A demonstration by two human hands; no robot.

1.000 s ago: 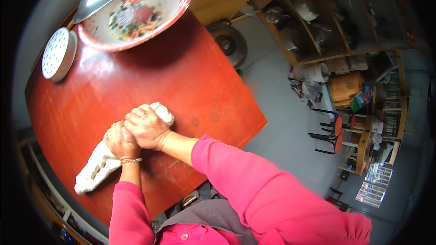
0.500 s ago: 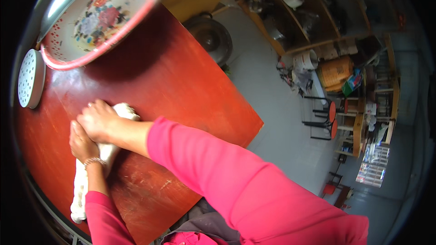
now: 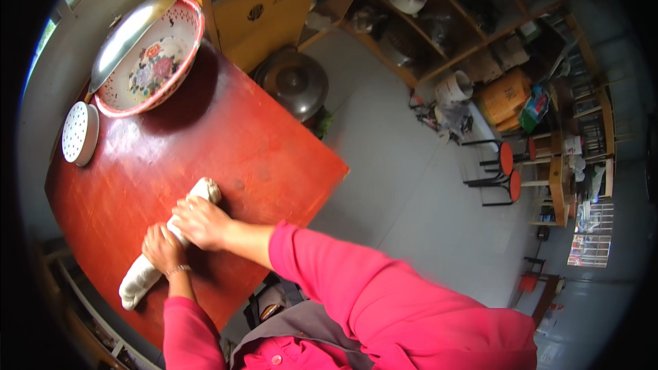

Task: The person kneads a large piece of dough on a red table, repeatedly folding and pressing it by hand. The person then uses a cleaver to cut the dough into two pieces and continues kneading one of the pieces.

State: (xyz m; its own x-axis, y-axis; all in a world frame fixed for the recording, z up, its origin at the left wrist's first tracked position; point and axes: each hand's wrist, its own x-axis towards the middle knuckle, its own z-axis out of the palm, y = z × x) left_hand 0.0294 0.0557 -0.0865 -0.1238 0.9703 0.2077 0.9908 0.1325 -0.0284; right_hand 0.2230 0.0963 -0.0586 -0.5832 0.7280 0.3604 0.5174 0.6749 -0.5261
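A long roll of white dough lies slantwise on a red tabletop. My left hand, with a bracelet at its wrist, has its fingers curled over the middle of the roll. Just beyond it, my right hand grips the dough nearer its far end, fingers bent round it. The two hands are close together, and both bear down from above. Both ends of the roll stick out past my hands; the stretch under the palms is hidden.
At the table's far left stand a flower-patterned enamel basin, a shiny metal lid leaning over it, and a white perforated disc. A lidded metal pot sits beyond the table edge. Red-topped stools and wooden shelves are to the right.
My hands have shifted along the dough and now curl round it rather than pressing overlapped. The view has swung, so basin and table appear lower and more of the room shows.
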